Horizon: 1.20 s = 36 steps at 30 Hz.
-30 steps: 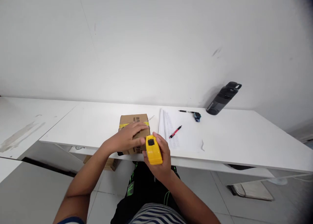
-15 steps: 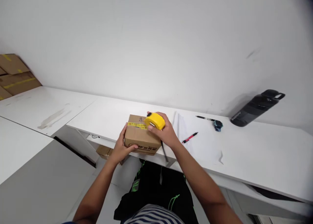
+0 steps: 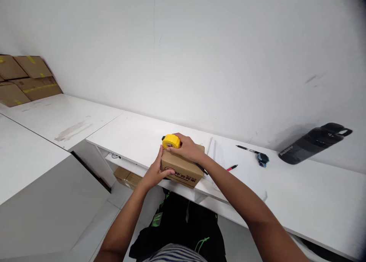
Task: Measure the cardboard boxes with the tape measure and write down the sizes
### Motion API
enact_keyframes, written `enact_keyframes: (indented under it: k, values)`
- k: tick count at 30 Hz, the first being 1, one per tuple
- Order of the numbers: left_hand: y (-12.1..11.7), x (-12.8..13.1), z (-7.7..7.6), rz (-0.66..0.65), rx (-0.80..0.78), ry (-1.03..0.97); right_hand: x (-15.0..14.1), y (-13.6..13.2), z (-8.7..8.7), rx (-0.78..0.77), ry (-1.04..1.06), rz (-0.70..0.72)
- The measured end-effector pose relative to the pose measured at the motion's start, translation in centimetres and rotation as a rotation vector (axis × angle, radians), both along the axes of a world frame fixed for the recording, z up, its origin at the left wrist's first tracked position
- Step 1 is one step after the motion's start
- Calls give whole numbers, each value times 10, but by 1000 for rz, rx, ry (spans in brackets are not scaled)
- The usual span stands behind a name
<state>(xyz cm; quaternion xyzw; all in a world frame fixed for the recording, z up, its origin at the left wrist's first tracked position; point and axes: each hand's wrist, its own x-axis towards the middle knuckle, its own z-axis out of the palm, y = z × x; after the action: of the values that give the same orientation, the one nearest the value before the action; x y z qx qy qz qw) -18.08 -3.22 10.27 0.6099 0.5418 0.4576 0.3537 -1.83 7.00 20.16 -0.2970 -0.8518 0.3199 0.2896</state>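
Observation:
A small cardboard box (image 3: 183, 170) with dark printing on its near side stands at the front edge of the white desk (image 3: 137, 134). My left hand (image 3: 156, 173) grips its left side, thumb along the near face. My right hand (image 3: 187, 147) is closed round a yellow tape measure (image 3: 171, 141) over the box's left top edge. Whether any blade is pulled out there is hidden by the hands. Right of the box, partly behind my right forearm, lies a red and black pen (image 3: 233, 167) on white paper (image 3: 246, 178).
A black pen (image 3: 246, 149) and a dark wristwatch (image 3: 262, 159) lie farther right. Near the wall a black water bottle (image 3: 313, 143) stands. Cardboard boxes (image 3: 40, 87) are stacked at far left. Another carton (image 3: 133, 179) sits under the desk.
My right hand has carried the tape measure leftward across the box top, to its left edge. My left hand stays on the box's left side. The view has shifted somewhat.

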Motion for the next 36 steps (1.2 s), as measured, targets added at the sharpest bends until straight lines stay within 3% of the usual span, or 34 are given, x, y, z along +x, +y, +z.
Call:
enact_keyframes:
  k: [14, 17, 20, 23, 26, 30, 36]
  values:
    - [9, 21, -11, 30, 78, 23, 58, 7, 14, -4, -246, -46]
    - [9, 19, 0, 13, 65, 62, 67, 2, 15, -2, -269, -66]
    - [10, 14, 25, -32, 11, 152, 70, 2, 14, -15, -252, -63]
    - [13, 10, 53, -58, 22, 421, 69, 5, 11, -7, -224, -56]
    - [17, 11, 69, -23, 78, 691, 68, 8, 10, 13, -210, -60]
    - [19, 12, 67, 61, 69, 845, 78, 8, 12, 24, -230, -32]
    - [23, 11, 57, 168, 15, 897, 126, 11, 17, 63, -293, -66]
